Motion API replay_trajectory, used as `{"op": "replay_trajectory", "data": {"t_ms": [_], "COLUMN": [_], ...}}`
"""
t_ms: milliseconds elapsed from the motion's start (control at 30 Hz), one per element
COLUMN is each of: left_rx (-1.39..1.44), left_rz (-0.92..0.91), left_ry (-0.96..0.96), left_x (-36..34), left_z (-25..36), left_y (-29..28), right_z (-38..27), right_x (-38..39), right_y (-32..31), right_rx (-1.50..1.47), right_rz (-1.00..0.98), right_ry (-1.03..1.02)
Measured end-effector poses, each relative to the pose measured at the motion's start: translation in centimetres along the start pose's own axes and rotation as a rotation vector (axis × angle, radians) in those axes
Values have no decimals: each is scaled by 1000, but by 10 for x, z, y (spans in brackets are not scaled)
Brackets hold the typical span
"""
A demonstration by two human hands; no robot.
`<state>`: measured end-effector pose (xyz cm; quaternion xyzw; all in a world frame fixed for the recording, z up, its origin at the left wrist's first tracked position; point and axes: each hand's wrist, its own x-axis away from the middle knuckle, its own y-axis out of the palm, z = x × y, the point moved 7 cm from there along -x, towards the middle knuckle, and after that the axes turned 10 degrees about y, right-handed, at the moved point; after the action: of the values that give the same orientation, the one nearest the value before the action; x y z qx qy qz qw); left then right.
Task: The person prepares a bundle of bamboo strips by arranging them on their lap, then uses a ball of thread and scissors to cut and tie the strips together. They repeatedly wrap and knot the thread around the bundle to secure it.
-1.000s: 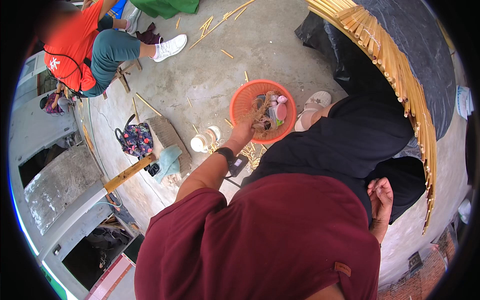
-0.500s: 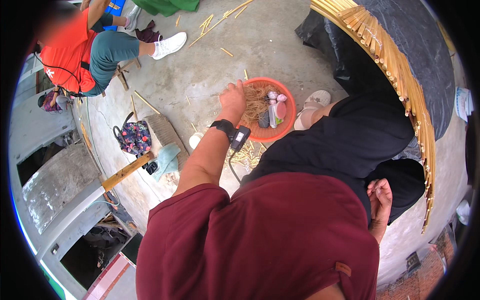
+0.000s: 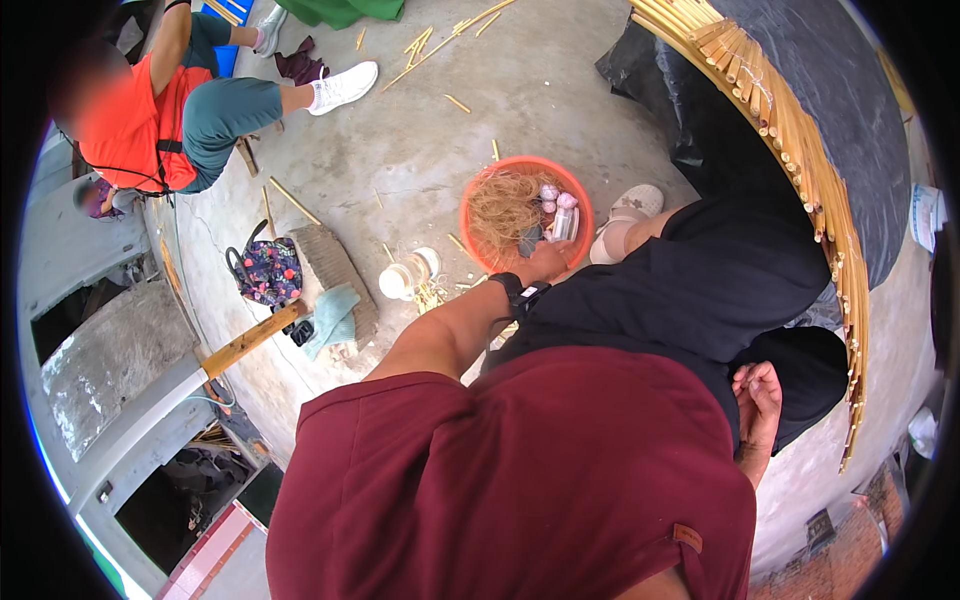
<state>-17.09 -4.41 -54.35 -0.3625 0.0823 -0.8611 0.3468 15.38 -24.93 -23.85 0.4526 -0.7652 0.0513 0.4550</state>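
Left hand at near rim of orange basin; fingers' grip impossible to tell. Bare concrete floor beyond. Right hand loosely curled, holding nothing, by the lap.

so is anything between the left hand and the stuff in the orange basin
Nothing visible. The left hand is already at the near rim of the orange basin, right beside the small bottles and the heap of straw-coloured shavings. Whether the fingers grip anything cannot be told. The right hand rests apart, at the person's side.
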Motion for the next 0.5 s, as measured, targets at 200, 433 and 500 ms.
{"op": "replay_trajectory", "data": {"t_ms": [200, 433, 500], "left_rx": [-5, -368, -471], "left_rz": [-212, -196, -160], "left_ry": [213, 107, 49], "left_x": [31, 38, 41], "left_z": [29, -4, -19], "left_y": [28, 9, -4], "right_z": [1, 0, 0], "right_x": [-1, -1, -1], "right_y": [-3, 2, 2], "right_rx": [16, 22, 40], "right_rz": [-2, -18, -7], "right_ry": [15, -8, -15]}}
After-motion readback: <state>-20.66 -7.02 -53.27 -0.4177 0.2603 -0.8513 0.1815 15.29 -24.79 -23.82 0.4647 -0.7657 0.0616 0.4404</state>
